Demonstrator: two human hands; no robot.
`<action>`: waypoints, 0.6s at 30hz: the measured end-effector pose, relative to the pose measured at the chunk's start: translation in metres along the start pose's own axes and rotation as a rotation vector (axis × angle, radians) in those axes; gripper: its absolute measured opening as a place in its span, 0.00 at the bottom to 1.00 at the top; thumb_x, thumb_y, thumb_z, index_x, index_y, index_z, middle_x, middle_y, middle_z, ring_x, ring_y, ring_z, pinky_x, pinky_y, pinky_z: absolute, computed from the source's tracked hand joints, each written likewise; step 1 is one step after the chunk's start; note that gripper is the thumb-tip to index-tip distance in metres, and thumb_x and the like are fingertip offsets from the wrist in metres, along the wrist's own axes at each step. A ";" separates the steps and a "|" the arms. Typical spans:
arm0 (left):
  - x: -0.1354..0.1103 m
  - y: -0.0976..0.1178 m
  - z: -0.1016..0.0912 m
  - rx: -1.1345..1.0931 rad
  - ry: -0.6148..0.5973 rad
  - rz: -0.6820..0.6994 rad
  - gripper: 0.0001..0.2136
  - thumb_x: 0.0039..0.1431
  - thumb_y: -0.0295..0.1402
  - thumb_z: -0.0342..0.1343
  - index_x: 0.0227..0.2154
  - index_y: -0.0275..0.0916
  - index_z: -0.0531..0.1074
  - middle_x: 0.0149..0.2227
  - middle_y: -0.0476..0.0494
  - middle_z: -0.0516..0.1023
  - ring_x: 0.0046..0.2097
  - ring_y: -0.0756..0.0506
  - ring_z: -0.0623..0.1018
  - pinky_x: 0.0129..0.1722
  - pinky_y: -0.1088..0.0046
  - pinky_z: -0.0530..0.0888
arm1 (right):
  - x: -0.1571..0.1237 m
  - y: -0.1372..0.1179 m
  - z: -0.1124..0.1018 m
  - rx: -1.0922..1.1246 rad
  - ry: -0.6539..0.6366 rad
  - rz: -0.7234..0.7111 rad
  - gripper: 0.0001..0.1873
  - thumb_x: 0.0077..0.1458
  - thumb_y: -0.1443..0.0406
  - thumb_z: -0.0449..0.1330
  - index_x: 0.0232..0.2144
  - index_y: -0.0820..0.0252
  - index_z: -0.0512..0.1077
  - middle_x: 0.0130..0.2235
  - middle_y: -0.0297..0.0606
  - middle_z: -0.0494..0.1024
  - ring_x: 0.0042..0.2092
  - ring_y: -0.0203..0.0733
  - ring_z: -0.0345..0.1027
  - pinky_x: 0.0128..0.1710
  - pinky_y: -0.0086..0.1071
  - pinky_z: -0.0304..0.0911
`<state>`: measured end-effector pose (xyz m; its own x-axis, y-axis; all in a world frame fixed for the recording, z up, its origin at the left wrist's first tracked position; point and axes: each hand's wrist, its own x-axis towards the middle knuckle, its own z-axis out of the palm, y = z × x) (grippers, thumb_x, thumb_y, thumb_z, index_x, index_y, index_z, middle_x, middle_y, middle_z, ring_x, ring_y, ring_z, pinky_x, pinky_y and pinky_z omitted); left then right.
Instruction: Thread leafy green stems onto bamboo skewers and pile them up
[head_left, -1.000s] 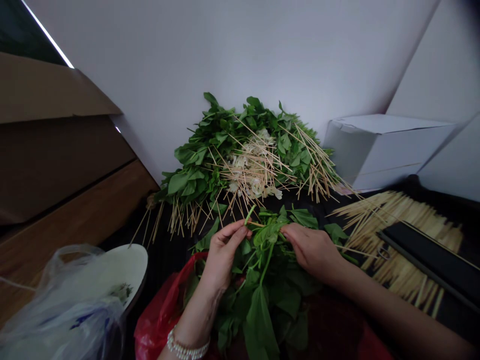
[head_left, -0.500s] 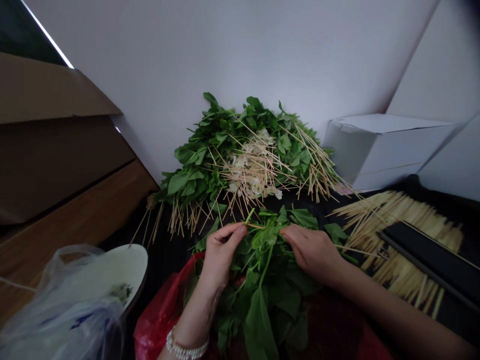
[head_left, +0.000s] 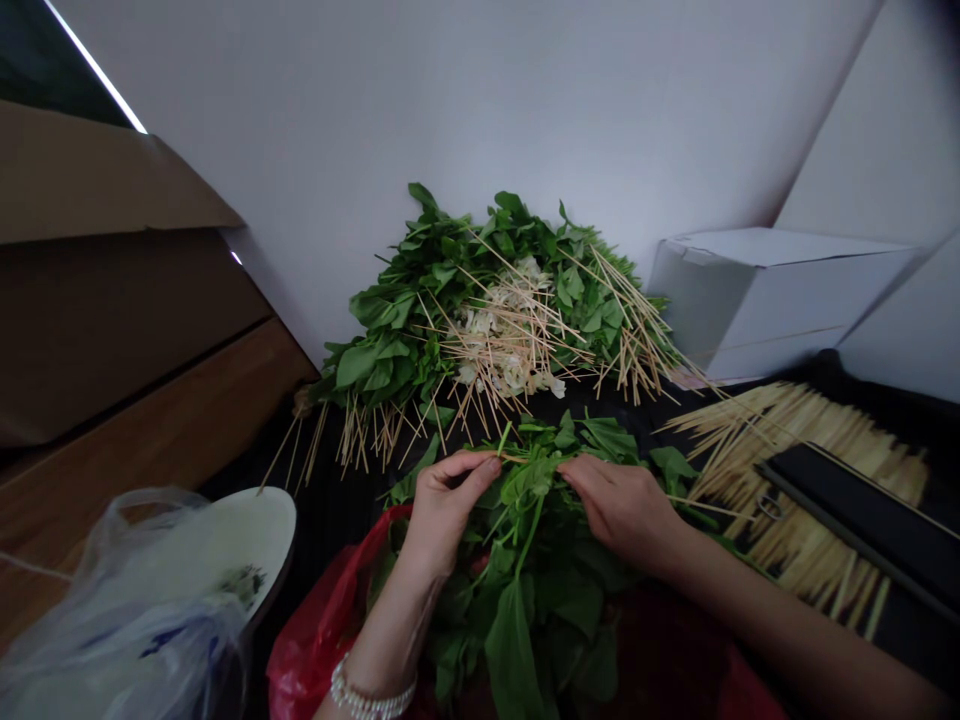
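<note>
Above a red plastic bag [head_left: 315,640], my two hands work at a bunch of leafy greens [head_left: 517,600]. My left hand [head_left: 450,500], with a beaded bracelet at the wrist, pinches a green stem that pokes up past the thumb. My right hand [head_left: 626,505] is closed round a bamboo skewer [head_left: 716,507], whose long end sticks out to the right. A short length of the skewer shows between the hands, among the stems. The right fingertips are partly hidden by leaves.
Skewered greens [head_left: 390,330] and pale skewered pieces [head_left: 517,330] are heaped against the wall. Loose skewers [head_left: 810,560] lie at right under a dark flat case [head_left: 862,510], near a white box [head_left: 810,300]. At left are a white bowl [head_left: 277,520], clear plastic bag [head_left: 150,620] and cardboard box [head_left: 112,330].
My left hand has shifted slightly right, towards my right hand, and the gap between them is a little smaller. Both grips look the same.
</note>
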<state>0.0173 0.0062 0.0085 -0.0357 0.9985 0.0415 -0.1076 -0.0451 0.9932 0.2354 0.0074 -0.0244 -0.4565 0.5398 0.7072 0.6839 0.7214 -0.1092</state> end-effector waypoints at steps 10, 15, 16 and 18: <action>-0.001 0.000 0.008 0.034 -0.042 0.039 0.04 0.43 0.33 0.71 0.24 0.40 0.84 0.30 0.44 0.83 0.34 0.46 0.78 0.38 0.73 0.73 | -0.001 -0.003 0.003 -0.009 -0.005 -0.025 0.13 0.62 0.73 0.46 0.38 0.61 0.70 0.31 0.38 0.77 0.30 0.36 0.71 0.30 0.27 0.61; -0.005 0.000 0.014 0.075 -0.066 0.079 0.06 0.46 0.37 0.70 0.24 0.40 0.83 0.31 0.44 0.83 0.35 0.44 0.78 0.39 0.71 0.73 | 0.000 -0.006 0.001 -0.004 0.019 -0.047 0.12 0.63 0.72 0.46 0.37 0.62 0.70 0.30 0.37 0.76 0.30 0.36 0.70 0.29 0.28 0.61; -0.006 0.000 0.014 0.099 -0.082 0.084 0.09 0.49 0.40 0.68 0.25 0.40 0.84 0.31 0.44 0.83 0.35 0.44 0.78 0.39 0.71 0.73 | 0.001 -0.006 0.001 -0.005 0.029 -0.046 0.12 0.63 0.72 0.46 0.37 0.62 0.70 0.30 0.37 0.76 0.29 0.36 0.70 0.29 0.28 0.61; -0.009 -0.001 0.014 0.129 -0.116 0.086 0.14 0.54 0.46 0.64 0.29 0.40 0.84 0.33 0.43 0.83 0.38 0.42 0.79 0.41 0.70 0.73 | 0.001 -0.005 0.000 -0.002 0.047 -0.034 0.12 0.63 0.71 0.47 0.37 0.61 0.70 0.31 0.38 0.77 0.29 0.36 0.70 0.29 0.28 0.61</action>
<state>0.0313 -0.0021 0.0088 0.0759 0.9883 0.1321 0.0199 -0.1340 0.9908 0.2310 0.0042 -0.0227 -0.4525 0.4940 0.7424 0.6692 0.7384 -0.0834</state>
